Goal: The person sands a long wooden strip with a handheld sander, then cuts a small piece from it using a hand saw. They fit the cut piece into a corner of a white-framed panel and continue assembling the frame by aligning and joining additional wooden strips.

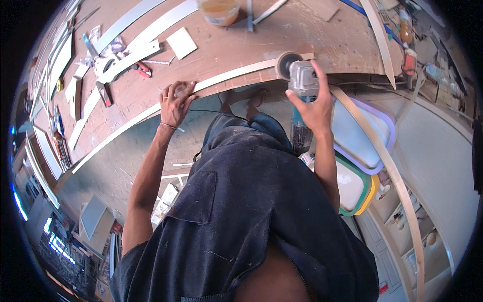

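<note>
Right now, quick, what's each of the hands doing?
Left hand: on the pale strip, fingers bent; can't tell if gripping.
Right hand: holding the power tool.

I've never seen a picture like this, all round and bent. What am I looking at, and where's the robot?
There is no robot here, just a person using two bare hands. The camera sits on their head and looks down, so the dark clothing below is their own; its very wide lens bends straight edges.

The left hand rests on a long pale strip along the table edge. The right hand holds a power tool, its round disc at the strip, near the right end.

Also on the table are a square pale piece, a red-handled tool and a tub.
</note>
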Demonstrator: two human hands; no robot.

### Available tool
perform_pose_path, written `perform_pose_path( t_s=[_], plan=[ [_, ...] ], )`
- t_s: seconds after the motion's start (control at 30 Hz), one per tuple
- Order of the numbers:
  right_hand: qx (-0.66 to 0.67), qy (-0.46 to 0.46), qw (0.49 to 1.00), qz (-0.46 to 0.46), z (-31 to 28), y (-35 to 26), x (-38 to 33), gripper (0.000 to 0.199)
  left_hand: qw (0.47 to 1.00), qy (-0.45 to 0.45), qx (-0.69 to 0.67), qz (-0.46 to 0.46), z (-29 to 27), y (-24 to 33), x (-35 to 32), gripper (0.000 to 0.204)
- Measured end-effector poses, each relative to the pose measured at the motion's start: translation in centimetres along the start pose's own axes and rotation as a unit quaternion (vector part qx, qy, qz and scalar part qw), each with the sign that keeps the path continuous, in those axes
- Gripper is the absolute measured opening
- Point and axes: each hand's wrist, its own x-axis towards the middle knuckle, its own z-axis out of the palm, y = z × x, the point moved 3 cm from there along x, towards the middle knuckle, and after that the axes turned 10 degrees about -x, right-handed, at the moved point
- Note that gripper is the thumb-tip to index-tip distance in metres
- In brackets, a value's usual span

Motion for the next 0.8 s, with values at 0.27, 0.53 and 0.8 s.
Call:
perform_pose_path(
  t_s=[0.27,0.53,0.8],
  plan=[
    [-0.077,-0.176,0.978,-0.085,11.5,-7.8,-1.1,0.09,0.973,0.194,0.002,-0.125,-0.4,-3.0,5.4,0.057],
    [-0.095,-0.207,0.973,-0.027,14.7,-11.5,-0.9,0.087,0.976,0.182,-0.028,-0.116,-0.1,-3.4,5.4,0.056],
    [-0.096,-0.044,0.994,0.004,10.2,-6.8,1.4,0.085,0.98,0.165,-0.029,-0.11,-0.3,-3.3,5.6,0.053]
  ],
)
